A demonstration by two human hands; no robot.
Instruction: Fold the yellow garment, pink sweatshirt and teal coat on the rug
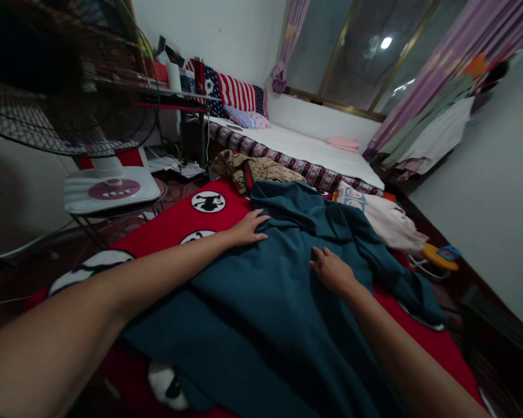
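Note:
A dark teal long-sleeved garment (283,290) lies spread over a red blanket (165,226) with black-and-white round prints. One sleeve stretches out to the right, and the upper part is bunched in folds. My left hand (248,230) rests on the garment's left edge, its fingers spread and pointing right. On the middle of the cloth lies my right hand (332,271), fingers a little bent but apart, touching the fabric. No cloth appears gripped in either hand. A brown patterned cloth (270,168) with a green-and-red stripe lies just beyond the garment.
On the left, a large fan (70,87) stands over a white base (111,188). Behind are a cluttered desk (178,96) and a bed with a white sheet (296,139). Pale folded cloth (387,217) and a yellow stool top (439,256) sit at the right.

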